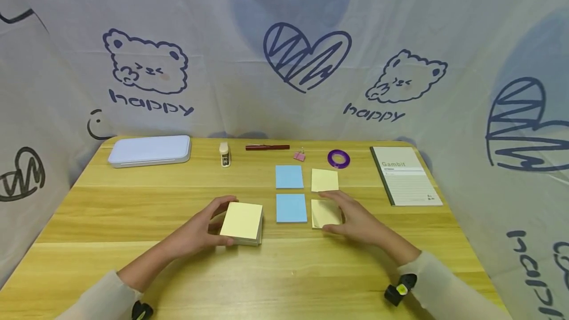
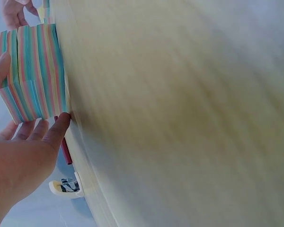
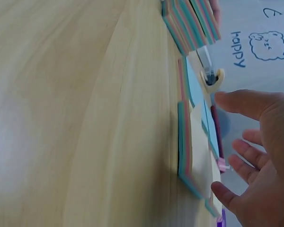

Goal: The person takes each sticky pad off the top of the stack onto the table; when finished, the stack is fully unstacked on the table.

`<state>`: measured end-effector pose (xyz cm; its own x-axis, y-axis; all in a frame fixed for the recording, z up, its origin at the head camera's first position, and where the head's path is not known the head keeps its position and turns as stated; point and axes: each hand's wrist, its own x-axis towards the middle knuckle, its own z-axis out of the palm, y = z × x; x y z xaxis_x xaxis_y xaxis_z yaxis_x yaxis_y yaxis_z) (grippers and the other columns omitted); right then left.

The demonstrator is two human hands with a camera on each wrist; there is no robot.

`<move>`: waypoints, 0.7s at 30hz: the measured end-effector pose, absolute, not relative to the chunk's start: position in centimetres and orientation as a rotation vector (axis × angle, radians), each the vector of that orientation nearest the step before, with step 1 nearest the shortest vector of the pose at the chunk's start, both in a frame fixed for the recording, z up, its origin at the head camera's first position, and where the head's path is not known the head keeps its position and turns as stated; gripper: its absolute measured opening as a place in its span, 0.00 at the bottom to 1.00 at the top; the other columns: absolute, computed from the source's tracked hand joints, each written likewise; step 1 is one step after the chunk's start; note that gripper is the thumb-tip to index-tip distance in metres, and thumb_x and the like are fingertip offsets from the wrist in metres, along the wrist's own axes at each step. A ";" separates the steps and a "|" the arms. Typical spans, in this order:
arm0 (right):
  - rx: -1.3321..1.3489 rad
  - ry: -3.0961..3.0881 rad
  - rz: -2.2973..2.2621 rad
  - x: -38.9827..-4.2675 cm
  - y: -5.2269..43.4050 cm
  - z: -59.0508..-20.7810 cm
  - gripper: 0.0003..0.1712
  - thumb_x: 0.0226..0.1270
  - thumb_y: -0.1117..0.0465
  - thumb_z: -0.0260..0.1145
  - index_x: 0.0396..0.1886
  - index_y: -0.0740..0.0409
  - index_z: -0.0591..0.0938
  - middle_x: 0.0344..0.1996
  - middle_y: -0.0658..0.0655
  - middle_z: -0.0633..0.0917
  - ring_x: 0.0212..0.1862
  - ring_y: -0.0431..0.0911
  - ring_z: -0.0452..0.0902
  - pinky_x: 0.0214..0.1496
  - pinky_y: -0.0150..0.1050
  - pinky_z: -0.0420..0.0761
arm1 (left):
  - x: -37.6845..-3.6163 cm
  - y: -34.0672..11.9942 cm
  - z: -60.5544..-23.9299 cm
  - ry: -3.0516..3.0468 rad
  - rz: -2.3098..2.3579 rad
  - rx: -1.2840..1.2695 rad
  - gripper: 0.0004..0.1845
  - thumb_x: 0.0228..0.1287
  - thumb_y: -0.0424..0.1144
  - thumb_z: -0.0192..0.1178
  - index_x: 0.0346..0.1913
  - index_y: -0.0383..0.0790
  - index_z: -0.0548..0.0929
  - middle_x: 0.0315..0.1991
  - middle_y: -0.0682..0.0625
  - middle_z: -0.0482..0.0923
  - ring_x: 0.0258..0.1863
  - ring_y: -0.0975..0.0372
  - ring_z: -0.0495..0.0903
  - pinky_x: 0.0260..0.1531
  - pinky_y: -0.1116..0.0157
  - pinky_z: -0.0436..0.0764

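Note:
My left hand (image 1: 202,228) holds a thick stack of sticky notes (image 1: 242,221) by its left side, thumb at the near edge and fingers at the back. The stack's top is pale yellow; striped layers of teal, pink and yellow show along its sides (image 2: 35,71) in the left wrist view. Over the near yellow sticky pad (image 1: 323,214) is my right hand (image 1: 355,219), thumb and fingers spread apart. That pad has a slightly lifted corner in the right wrist view. Two blue pads (image 1: 291,208) (image 1: 289,177) and another yellow pad (image 1: 325,180) lie beside it.
Along the back lie a pale pencil case (image 1: 150,150), a small white bottle (image 1: 224,155), a dark red pen (image 1: 267,147), a pink clip (image 1: 300,155) and a purple tape roll (image 1: 339,158). A notebook (image 1: 406,177) lies right. Printed cloth (image 1: 222,63) hangs behind the table.

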<state>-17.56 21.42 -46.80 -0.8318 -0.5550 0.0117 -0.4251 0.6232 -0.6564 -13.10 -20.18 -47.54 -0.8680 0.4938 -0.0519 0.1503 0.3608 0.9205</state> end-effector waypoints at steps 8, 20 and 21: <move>-0.835 2.529 -1.107 -16.9 18.1 -46.1 0.46 0.64 0.56 0.78 0.78 0.55 0.67 0.75 0.57 0.70 0.73 0.60 0.68 0.69 0.59 0.76 | -12.9 -20.3 -47.4 2.283 1.498 0.508 0.54 0.61 0.43 0.76 0.82 0.40 0.51 0.81 0.37 0.52 0.79 0.38 0.51 0.73 0.40 0.63; -0.863 2.371 -1.189 -15.5 10.9 -46.1 0.50 0.65 0.50 0.77 0.80 0.56 0.63 0.74 0.56 0.70 0.69 0.54 0.74 0.68 0.50 0.79 | -12.7 -20.5 -47.8 2.231 1.510 0.467 0.53 0.64 0.44 0.74 0.82 0.37 0.50 0.80 0.32 0.51 0.77 0.35 0.55 0.74 0.39 0.62; -0.864 2.364 -1.193 -15.4 10.4 -46.1 0.51 0.65 0.50 0.77 0.81 0.57 0.61 0.74 0.57 0.69 0.69 0.55 0.74 0.68 0.50 0.78 | -12.8 -20.5 -47.9 2.231 1.510 0.467 0.53 0.64 0.44 0.74 0.82 0.37 0.50 0.80 0.33 0.52 0.77 0.36 0.56 0.74 0.39 0.62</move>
<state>-15.38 10.35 -46.14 -0.7507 -0.6595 -0.0383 -0.3609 0.4580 -0.8124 -12.80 -20.49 -47.87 -0.8622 0.4862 -0.1426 0.0481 0.3588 0.9322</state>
